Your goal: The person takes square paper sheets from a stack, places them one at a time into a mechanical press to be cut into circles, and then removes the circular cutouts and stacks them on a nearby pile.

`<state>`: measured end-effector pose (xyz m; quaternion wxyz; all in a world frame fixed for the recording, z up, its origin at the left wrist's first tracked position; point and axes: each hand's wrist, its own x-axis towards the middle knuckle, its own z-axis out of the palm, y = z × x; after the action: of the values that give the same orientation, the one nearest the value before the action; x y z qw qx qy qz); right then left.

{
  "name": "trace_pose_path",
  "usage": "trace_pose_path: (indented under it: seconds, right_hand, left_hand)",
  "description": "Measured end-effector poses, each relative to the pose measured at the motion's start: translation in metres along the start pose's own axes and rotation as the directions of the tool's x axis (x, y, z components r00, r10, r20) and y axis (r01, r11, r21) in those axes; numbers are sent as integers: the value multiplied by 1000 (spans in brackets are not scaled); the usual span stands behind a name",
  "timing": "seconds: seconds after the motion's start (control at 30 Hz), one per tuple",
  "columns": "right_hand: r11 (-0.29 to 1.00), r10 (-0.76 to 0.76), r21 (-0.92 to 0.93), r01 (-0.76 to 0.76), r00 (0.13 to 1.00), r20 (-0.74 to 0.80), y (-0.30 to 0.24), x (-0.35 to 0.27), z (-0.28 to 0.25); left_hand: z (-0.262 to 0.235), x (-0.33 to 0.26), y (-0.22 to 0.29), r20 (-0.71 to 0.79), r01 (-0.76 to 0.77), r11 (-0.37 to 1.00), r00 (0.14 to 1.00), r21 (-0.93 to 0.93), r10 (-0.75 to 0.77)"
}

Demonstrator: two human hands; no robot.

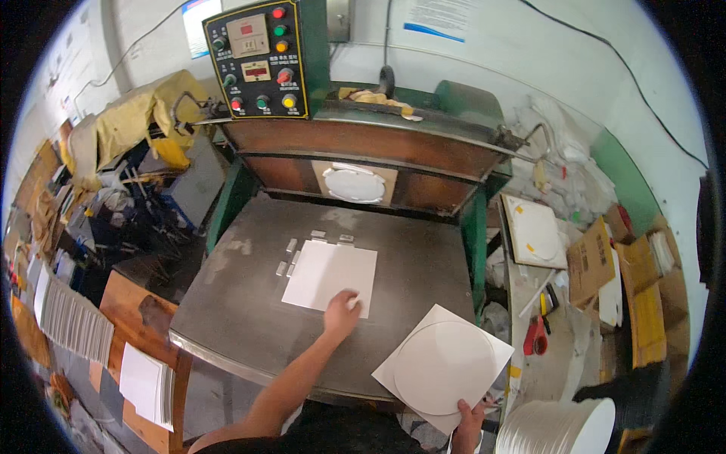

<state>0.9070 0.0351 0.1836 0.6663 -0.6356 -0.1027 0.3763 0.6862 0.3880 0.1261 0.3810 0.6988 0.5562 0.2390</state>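
Note:
A square white sheet (pixel 325 272) lies flat on the press's grey metal bed (pixel 242 295), against small metal stop blocks (pixel 291 246) at its far and left edges. Over the sheet's near right corner is my left hand (pixel 342 312), fingers loosely curled and apart, nothing in them; whether they touch the sheet I cannot tell. My right hand (pixel 467 427) grips the near edge of another square white sheet (pixel 495 354), tilted over the bed's right front corner. A large white disc outline (pixel 445 363) shows on that sheet.
Above the bed, the raised press plate (pixel 280 178) carries a round die (pixel 354 184). A control box (pixel 257 60) hangs upper left. White sheets (pixel 147 386) are stacked on a wooden bench at left. A stack of white discs (pixel 560 427) is at lower right, near red-handled scissors (pixel 536 337) and cardboard boxes (pixel 590 261).

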Motion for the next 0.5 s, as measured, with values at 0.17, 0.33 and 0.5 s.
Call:
trace_pose_path:
  seconds: [0.17, 0.33, 0.5]
  right_hand:
    - [993, -119, -34, 115, 984, -134, -30, -69, 55]
    - [994, -107, -57, 95, 955, -276, -21, -115, 48]
    - [985, 37, 174, 19, 949, -312, 2, -149, 31]
  left_hand:
    - [77, 78, -12, 24, -201, 742, 970, 639, 242]
    - [81, 69, -2, 119, -264, 767, 963, 585, 240]
    - [39, -9, 23, 348, -107, 778, 850, -619, 394]
